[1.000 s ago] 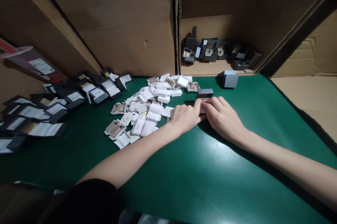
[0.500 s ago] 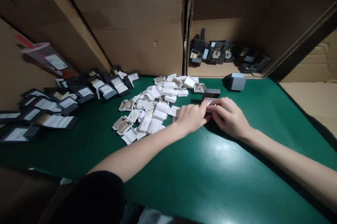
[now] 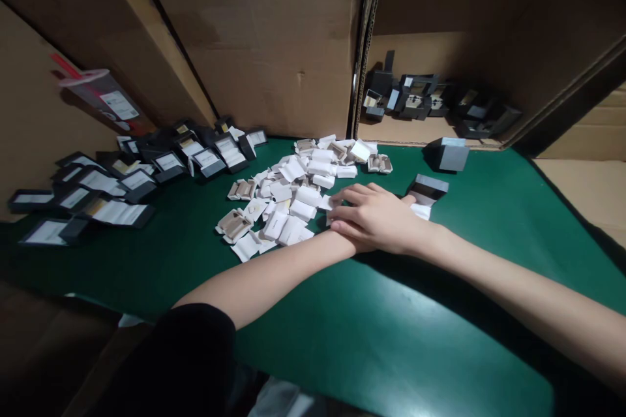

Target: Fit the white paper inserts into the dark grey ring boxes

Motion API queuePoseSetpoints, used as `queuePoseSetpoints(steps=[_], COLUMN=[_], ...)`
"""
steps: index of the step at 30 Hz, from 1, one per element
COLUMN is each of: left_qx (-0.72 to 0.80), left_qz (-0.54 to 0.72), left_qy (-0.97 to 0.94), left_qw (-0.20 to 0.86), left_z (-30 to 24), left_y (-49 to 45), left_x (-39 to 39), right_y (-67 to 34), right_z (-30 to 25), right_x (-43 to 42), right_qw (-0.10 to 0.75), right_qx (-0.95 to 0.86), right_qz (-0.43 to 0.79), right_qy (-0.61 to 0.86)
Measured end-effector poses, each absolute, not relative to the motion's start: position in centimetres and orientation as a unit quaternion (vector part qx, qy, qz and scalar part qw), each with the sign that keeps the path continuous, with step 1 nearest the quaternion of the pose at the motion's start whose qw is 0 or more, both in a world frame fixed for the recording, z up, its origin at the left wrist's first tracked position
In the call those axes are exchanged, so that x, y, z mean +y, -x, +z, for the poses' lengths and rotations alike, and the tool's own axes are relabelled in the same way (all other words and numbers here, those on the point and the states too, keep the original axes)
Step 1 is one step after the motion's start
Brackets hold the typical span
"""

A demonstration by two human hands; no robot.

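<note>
My right hand (image 3: 374,215) crosses over my left, fingers stretched and apart, with its fingertips at the right edge of a pile of folded white card inserts (image 3: 306,195). Whether it touches one I cannot make out. Most of my left hand (image 3: 410,200) is hidden beneath it; one finger shows against a small black box (image 3: 430,188) with its lid raised. White material (image 3: 421,211) sits at the front of that box. Behind it, to the right, another small dark box (image 3: 452,154) stands apart on the green table (image 3: 440,312).
Several open black boxes with white inserts (image 3: 122,211) crowd the left side. A lidded cup with a red straw (image 3: 110,100) stands behind them. More dark boxes (image 3: 415,100) lie inside an open carton at the back. Cardboard walls (image 3: 274,45) border the table.
My right hand has left the box and moved left across my left hand toward the white inserts. The black box now sits farther right and turned. The view has shifted slightly.
</note>
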State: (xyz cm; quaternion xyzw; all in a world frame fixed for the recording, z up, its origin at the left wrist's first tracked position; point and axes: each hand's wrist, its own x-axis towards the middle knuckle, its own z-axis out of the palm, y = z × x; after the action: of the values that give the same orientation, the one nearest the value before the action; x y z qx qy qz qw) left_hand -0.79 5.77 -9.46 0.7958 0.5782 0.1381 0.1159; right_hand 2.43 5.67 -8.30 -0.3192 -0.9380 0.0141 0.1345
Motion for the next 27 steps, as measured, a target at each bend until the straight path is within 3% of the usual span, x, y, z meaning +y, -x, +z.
queuePoseSetpoints(steps=[6,14,22,27], left_qx=[0.753,0.765,0.768,0.619], left_qz=[0.170,0.292,0.343,0.333], left_qy=[-0.615,-0.529,-0.492,-0.667], left_qw=[0.163,0.222,0.223,0.246], left_z=[-7.6,-9.6,-10.8,-12.4], left_y=[0.2,-0.2,-1.6,0.3], left_x=[5.0,4.7,4.5,5.6], right_y=[-2.9,-2.9,-3.5,-4.1], right_z=[-9.2,-9.6,-10.9,-9.6], right_x=[5.3,4.7,5.1,4.8], right_qw=[0.129,0.190,0.352,0.443], right_qx=[-0.928,-0.912,-0.879,-0.824], right_qz=[0.006,0.001,0.032,0.129], right_qy=[0.351,0.364,0.319,0.330])
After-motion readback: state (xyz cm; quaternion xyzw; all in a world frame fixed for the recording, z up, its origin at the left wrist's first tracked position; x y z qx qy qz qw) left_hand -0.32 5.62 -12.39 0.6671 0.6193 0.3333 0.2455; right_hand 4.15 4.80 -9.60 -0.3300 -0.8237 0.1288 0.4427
